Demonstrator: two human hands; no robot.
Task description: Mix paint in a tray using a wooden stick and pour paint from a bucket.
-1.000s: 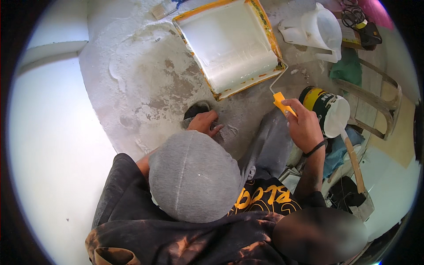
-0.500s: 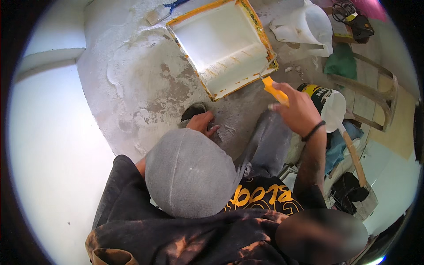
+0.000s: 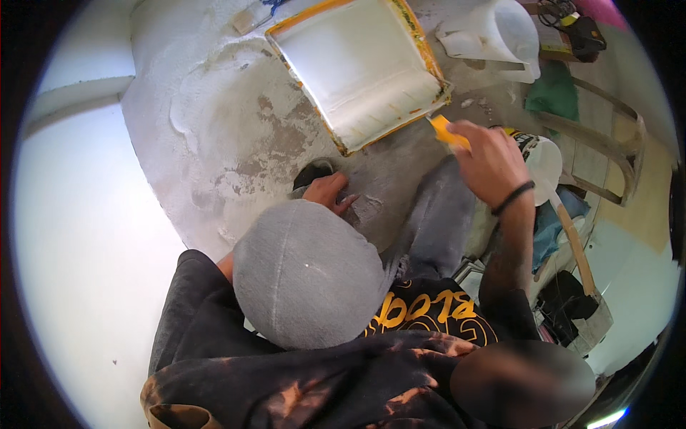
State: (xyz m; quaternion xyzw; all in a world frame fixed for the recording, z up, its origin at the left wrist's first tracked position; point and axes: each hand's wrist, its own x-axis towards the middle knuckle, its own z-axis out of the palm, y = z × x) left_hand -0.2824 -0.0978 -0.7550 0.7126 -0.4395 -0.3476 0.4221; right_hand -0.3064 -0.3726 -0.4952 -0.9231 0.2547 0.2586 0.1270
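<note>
My right hand (image 3: 494, 163) is closed around the yellow-orange handle (image 3: 449, 134) of a paint roller. The roller's white sleeve (image 3: 389, 107) lies across the near end of a paint tray (image 3: 319, 113), which has a paint-smeared yellow rim and holds white paint. My left hand (image 3: 329, 191) hangs loosely near a dark shoe (image 3: 312, 172), its thumb apart from the bent fingers and nothing seen in it. Rounded grey cloth (image 3: 307, 275) covers much of my left forearm.
A flat brush (image 3: 251, 18) lies beyond the tray's left corner. To the right stand a white plastic jug (image 3: 493, 36), a tipped paint bucket (image 3: 547, 163) and a wooden-handled tool (image 3: 573, 243). A curved frame (image 3: 600, 132) is farther right. A white surface (image 3: 86, 272) borders the left side.
My right hand and the roller handle have shifted a little to the right, and the sleeve now sits at the tray's near end. My left hand has hardly moved.
</note>
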